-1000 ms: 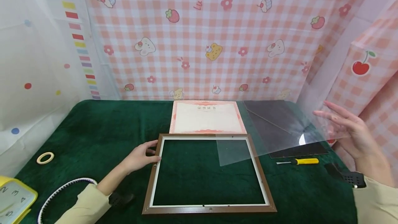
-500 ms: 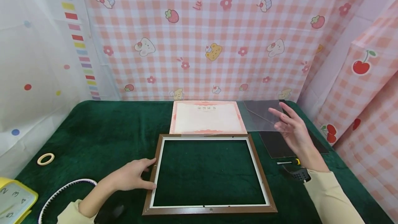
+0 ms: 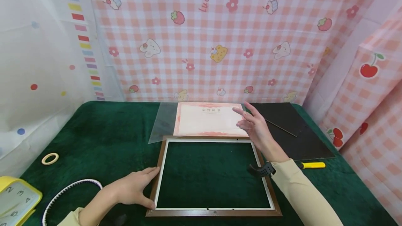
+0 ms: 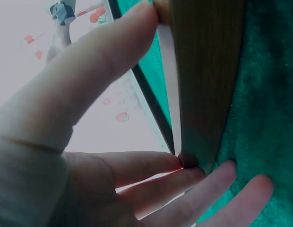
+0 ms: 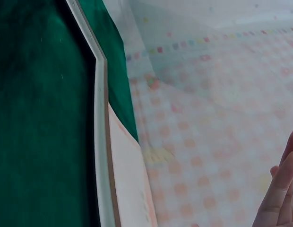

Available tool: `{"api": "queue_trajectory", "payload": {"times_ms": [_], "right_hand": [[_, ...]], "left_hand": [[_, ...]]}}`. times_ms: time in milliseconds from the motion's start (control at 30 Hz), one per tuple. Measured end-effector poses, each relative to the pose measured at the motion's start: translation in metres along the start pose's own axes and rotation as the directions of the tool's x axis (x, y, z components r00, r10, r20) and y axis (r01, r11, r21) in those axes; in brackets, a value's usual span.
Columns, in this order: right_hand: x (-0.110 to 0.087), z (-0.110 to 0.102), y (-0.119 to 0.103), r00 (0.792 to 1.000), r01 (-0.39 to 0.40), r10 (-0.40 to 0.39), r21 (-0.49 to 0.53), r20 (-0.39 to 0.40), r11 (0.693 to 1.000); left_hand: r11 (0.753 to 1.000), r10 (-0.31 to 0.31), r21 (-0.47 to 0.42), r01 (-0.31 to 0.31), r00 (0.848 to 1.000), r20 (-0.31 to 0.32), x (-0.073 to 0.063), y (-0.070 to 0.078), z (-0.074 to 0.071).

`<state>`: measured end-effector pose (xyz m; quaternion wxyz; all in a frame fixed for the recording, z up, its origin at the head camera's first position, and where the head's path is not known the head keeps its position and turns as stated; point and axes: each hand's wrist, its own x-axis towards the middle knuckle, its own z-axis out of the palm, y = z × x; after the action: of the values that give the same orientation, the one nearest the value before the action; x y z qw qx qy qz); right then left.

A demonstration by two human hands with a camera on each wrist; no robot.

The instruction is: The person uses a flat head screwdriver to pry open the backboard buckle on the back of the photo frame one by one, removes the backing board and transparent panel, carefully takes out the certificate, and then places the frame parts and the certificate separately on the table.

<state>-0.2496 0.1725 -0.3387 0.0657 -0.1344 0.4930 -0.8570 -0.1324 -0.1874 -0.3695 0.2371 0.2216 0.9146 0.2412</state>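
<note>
A brown picture frame [image 3: 213, 213] with a white inner edge lies on the green cloth, which shows through its opening. My left hand [image 3: 132, 187] touches its left side, thumb near the lower left corner; in the left wrist view the extended fingers [image 4: 146, 168] reach along the wooden bar. Above the frame's far edge, my right hand [image 3: 255, 128] holds a clear sheet [image 3: 163, 121] by its right end. The sheet stretches left across a pink-bordered certificate [image 3: 207, 121] behind the frame. Only fingers of the right hand [image 5: 279, 189] show at the right wrist view's edge.
At the right lie a black board [image 3: 306, 142] and a yellow-handled screwdriver [image 3: 314, 165], partly behind the right sleeve. A pale ring [image 3: 50, 158], a yellow clock [image 3: 20, 200] and a white curved band [image 3: 59, 196] are at the left. A checked curtain [image 3: 194, 51] hangs behind.
My right hand has carried the clear sheet leftward from the right side to over the certificate. The left hand has slid down the frame's left side toward the near corner.
</note>
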Motion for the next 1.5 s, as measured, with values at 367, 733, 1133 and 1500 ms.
{"api": "queue_trajectory", "payload": {"times_ms": [367, 733, 1133, 1500], "right_hand": [[0.036, 0.043, 0.052, 0.994, -0.085, 0.080, -0.054, -0.075, 0.995], [0.054, 0.083, 0.101, 0.987, -0.135, 0.124, -0.118, -0.103, 0.984], [0.072, 0.108, 0.129, 0.965, -0.222, 0.178, -0.236, -0.193, 0.946], [0.076, 0.129, 0.139, 0.964, -0.267, 0.248, -0.302, -0.100, 0.915]], "left_hand": [[1.000, -0.014, 0.005, 0.014, 1.000, -0.006, 0.001, 0.001, 0.000], [0.999, 0.035, 0.037, -0.033, 0.999, -0.037, 0.000, 0.001, 0.000], [0.998, 0.031, 0.061, -0.029, 0.999, -0.038, 0.000, -0.002, 0.000], [0.998, 0.025, 0.058, -0.024, 0.999, -0.022, 0.000, 0.000, 0.000]]}}
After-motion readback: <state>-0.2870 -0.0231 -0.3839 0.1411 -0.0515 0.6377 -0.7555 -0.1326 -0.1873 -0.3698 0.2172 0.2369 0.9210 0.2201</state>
